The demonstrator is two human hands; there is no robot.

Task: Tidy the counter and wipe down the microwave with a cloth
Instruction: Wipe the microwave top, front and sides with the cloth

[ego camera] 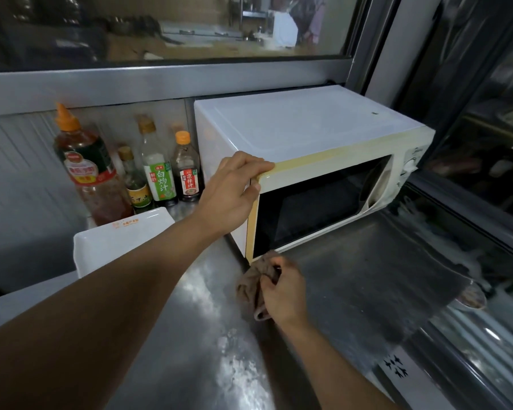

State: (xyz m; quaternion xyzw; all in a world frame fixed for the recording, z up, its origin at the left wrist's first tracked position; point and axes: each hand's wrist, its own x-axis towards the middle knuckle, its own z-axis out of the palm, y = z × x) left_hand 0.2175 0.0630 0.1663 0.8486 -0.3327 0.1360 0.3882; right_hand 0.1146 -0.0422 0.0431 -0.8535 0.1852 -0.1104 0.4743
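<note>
A white microwave (302, 128) with a yellowed front frame and a dark door window stands on the steel counter (190, 335) against the back wall. My left hand (234, 193) grips its top left front corner, fingers over the top edge and thumb on the front. My right hand (282, 288) holds a crumpled brown cloth (251, 284) on the counter, just below the microwave's lower left front corner. The cloth's top touches that corner.
Several sauce bottles (157, 170) stand left of the microwave against the wall, the tallest with an orange cap (86, 161). A white rectangular tray (116, 244) lies in front of them. A glass display case (471, 202) borders the counter on the right.
</note>
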